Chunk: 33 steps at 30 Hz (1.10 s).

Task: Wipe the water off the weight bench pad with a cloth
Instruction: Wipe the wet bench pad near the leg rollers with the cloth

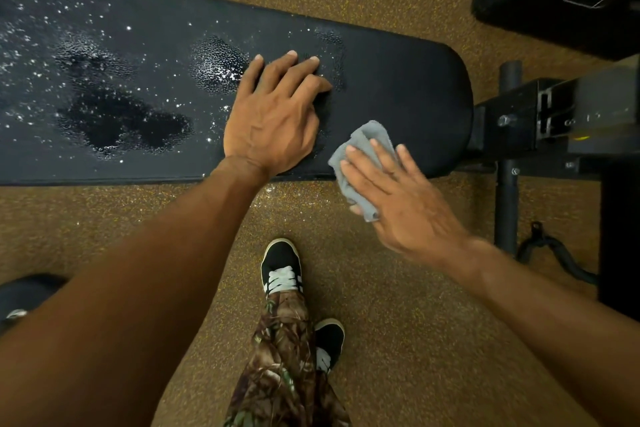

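Hands: two, a left hand [273,114] and a right hand [398,198]
Cloths: one grey cloth [360,146]
Bench pads: one black bench pad [398,80]
Water pools: three larger water pools [121,125]; droplets too many to count
Shoes: two shoes [282,270]

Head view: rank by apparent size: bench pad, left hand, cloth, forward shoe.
1. Bench pad, largest by far; it runs out of frame at left.
2. Left hand, flat on the pad.
3-4. Cloth and forward shoe look alike; the cloth is partly hidden under the right hand, so unranked.
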Tool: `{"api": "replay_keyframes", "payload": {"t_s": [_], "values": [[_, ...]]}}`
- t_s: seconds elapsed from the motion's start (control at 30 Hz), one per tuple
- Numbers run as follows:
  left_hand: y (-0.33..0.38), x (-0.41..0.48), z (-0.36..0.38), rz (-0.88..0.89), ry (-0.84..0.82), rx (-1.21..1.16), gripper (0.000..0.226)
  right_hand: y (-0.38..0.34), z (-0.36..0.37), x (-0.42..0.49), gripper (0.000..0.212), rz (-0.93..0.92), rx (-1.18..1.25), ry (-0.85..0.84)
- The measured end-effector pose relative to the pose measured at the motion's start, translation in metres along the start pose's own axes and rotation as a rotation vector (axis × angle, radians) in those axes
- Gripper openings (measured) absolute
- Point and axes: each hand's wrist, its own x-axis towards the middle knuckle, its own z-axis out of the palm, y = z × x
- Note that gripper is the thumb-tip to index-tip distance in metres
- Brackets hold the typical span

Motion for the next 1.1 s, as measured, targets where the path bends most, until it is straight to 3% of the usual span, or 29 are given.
{"api": "replay_keyframes", "payload": {"t_s": [0.13, 0.23, 0.4, 0.53, 0.7, 0.9, 1.1], "values": [[-0.004, -0.001, -0.004, 0.022, 0.069, -0.059, 0.032, -0.031, 0.010, 0.012, 0.064, -0.028, 0.042, 0.032], [-0.013, -0.013, -0.013, 0.018, 0.122, -0.024, 0.026, -0.014, 0.010, 0.000, 0.066, -0.079, -0.015, 0.000], [-0.035, -0.031, -0.017, 0.087, 0.023, 0.076, 0.031, -0.012, 0.004, 0.005, 0.066, -0.021, -0.017, 0.014], [-0.040, -0.026, -0.018, 0.125, 0.023, 0.107, 0.032, -0.042, 0.009, 0.026, 0.066, -0.095, 0.005, 0.078], [-0.038, -0.027, -0.017, 0.088, 0.027, 0.096, 0.030, -0.010, 0.009, 0.004, 0.066, -0.168, -0.085, 0.017], [-0.038, -0.029, -0.015, 0.082, 0.032, 0.095, 0.030, -0.035, 0.001, 0.027, 0.066, -0.002, 0.031, 0.046], [-0.037, -0.028, -0.015, 0.077, 0.031, 0.100, 0.029, -0.015, 0.007, 0.002, 0.073, -0.047, -0.017, 0.008]]}}
